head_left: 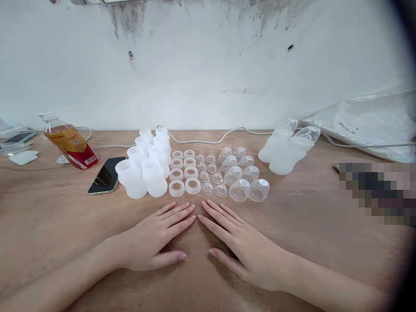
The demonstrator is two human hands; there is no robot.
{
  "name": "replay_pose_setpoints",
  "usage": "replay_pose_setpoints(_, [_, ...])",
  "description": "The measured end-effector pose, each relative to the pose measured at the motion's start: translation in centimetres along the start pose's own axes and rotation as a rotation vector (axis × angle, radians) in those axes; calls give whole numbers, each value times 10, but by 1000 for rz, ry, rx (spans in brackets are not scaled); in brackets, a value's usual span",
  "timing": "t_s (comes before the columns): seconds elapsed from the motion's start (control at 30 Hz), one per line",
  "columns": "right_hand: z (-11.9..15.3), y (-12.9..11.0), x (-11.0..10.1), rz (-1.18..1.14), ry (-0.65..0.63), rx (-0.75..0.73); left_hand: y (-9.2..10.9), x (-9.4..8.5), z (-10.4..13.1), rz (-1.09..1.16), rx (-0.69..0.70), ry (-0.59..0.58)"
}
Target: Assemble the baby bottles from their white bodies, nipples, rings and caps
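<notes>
My left hand (pixel 160 236) lies flat on the table with its fingers outstretched, holding nothing. Facing it, my right hand (pixel 238 242) also rests flat, fingers spread and empty. Just beyond the fingertips stand rows of parts. White baby bottle bodies (pixel 154 178) are at the left of the group. Beside them lie translucent screw rings (pixel 177 188), then clear bottle nipples (pixel 207 187). Clear domed caps (pixel 239 190) stand at the right of these rows. Farther right is a small cluster of white bottles (pixel 282 151) with clear caps tilted on top.
A phone (pixel 104 177) and a drink bottle (pixel 69 141) are on the left of the wooden table (pixel 97 229). A white cable (pixel 208 142) runs along the wall. Plastic bags (pixel 367 121) lie back right; a dark, pixelated object (pixel 377 188) is at right.
</notes>
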State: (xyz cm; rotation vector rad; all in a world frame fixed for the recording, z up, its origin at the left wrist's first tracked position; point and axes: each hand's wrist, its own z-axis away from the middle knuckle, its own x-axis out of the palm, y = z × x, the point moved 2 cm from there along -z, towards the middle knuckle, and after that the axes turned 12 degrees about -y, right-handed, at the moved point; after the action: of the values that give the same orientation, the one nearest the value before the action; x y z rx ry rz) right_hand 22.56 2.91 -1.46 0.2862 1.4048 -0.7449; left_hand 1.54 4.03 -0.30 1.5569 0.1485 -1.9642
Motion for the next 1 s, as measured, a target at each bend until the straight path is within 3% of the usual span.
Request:
replay_pose_setpoints(0.77, [0, 0, 0, 91, 15, -16, 0, 2, 1, -92, 13, 13])
replay_pose_setpoints(0.87, [-2, 1, -1, 164, 151, 2, 1, 3, 0, -186, 31, 141])
replay_pose_setpoints(1.0, [-8, 8, -12, 267, 462, 223, 2, 0, -12, -330, -57, 428])
